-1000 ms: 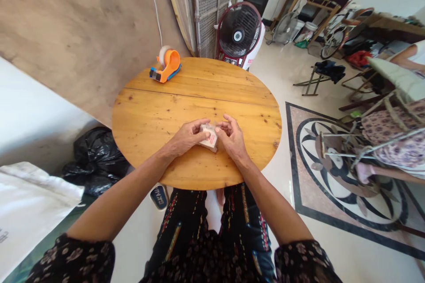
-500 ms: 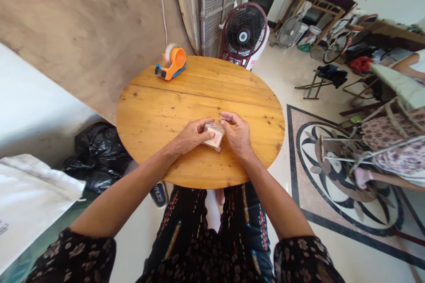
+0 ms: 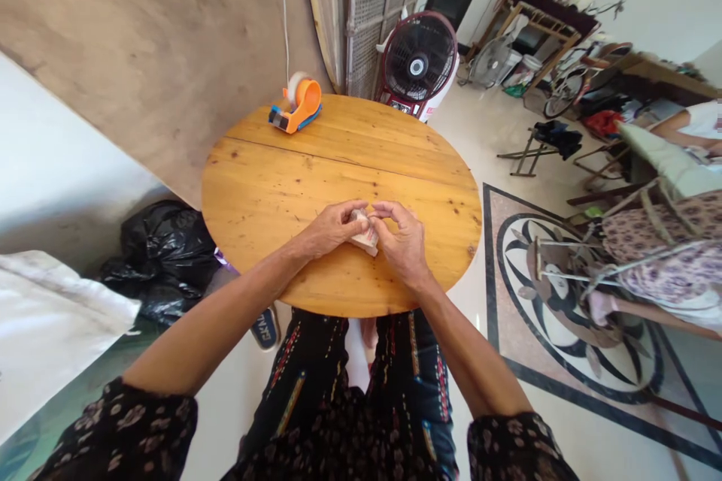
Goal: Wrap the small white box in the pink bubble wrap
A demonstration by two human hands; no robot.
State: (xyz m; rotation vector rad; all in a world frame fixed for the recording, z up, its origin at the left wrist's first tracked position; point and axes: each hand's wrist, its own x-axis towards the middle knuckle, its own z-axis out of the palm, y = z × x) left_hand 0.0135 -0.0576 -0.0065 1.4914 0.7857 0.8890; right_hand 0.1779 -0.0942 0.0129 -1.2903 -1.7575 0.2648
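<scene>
A small whitish box with red print, seemingly with clear plastic at its far end, rests on the round wooden table near the front. Around its left side my left hand is closed, thumb on top and fingers along the far edge. My right hand pinches with thumb and forefinger at the box's far right corner. What lies in that pinch is too small to make out. Both hands partly cover the box.
An orange and blue tape dispenser stands at the table's far left edge. Behind the table is a fan. Black plastic bags lie on the left. A person in patterned clothing sits at the right.
My right hand has shifted slightly left and nearer, its fingertips now closer to my left thumb and covering more of the box. My left hand keeps its hold. The view has moved a little.
</scene>
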